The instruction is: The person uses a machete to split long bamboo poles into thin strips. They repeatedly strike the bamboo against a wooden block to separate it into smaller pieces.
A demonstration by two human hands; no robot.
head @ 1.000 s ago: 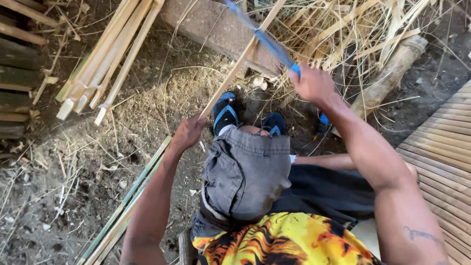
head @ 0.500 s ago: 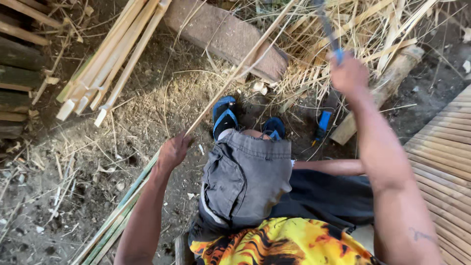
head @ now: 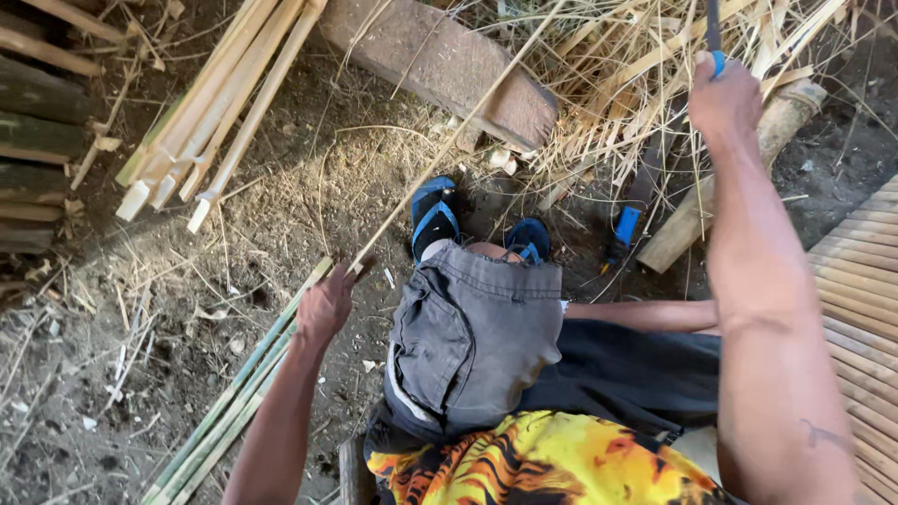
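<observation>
Left hand (head: 325, 307): grip clenched on the near end of a thin bamboo strip (head: 458, 136), low in the frame beside the bent knee in grey shorts (head: 472, 337).

Right hand (head: 725, 98): raised at top right, grip clenched around the blue handle of a blade (head: 713, 33). The blade runs up out of frame, so its tip and edge are not visible.

Strip orientation: long axis diagonal, from the left hand at lower left up to the upper right. The far end points toward the heap of dry shavings (head: 645, 65) and leaves the frame at the top edge. It passes above the blue sandal (head: 435, 217) and across the end of the weathered wooden block (head: 440, 65). Only the held end is supported; whether the far end rests on anything cannot be told.

Risks, judged from this position:
- The blade is held high, with the left forearm and the foot under the line of the strip. A glancing or missed stroke could run down toward them.
- The strip is slender and may flex or twist in the grip, throwing the cut off line.

Surroundings: bundle of green-edged bamboo slats (head: 234, 402) on the dirt floor under the left arm; pale split slats (head: 220, 112) at upper left; a second blue-handled tool (head: 625, 229) on the ground by the log (head: 739, 178); slatted bamboo floor (head: 865, 281) at right.
</observation>
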